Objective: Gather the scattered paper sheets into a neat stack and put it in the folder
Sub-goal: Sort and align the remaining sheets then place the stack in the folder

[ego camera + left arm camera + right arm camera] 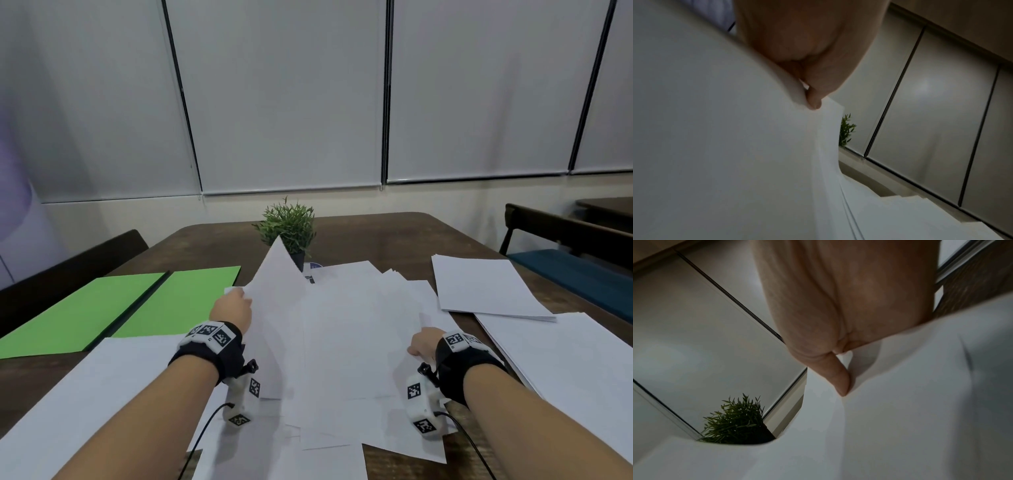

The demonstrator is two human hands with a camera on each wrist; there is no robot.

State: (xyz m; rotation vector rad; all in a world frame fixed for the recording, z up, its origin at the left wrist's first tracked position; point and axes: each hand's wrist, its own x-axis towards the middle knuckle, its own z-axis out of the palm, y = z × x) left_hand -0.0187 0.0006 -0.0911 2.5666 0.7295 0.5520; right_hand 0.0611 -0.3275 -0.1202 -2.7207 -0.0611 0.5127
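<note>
A loose pile of white paper sheets [349, 329] lies fanned across the middle of the wooden table. My left hand [233, 310] pinches the left edge of the pile, thumb on top, and one sheet [277, 274] stands lifted to a point. In the left wrist view the thumb [813, 99] presses on the paper [735, 146]. My right hand [423, 344] grips the pile's right edge; its thumb [840, 379] lies on the sheets [900, 410]. The open green folder [120, 308] lies flat at the left.
A small potted plant [289, 229] stands behind the pile. More white sheets lie at the right [486, 287], far right [565, 359] and front left [85, 404]. Chairs stand at the left [68, 263] and right [565, 240] table edges.
</note>
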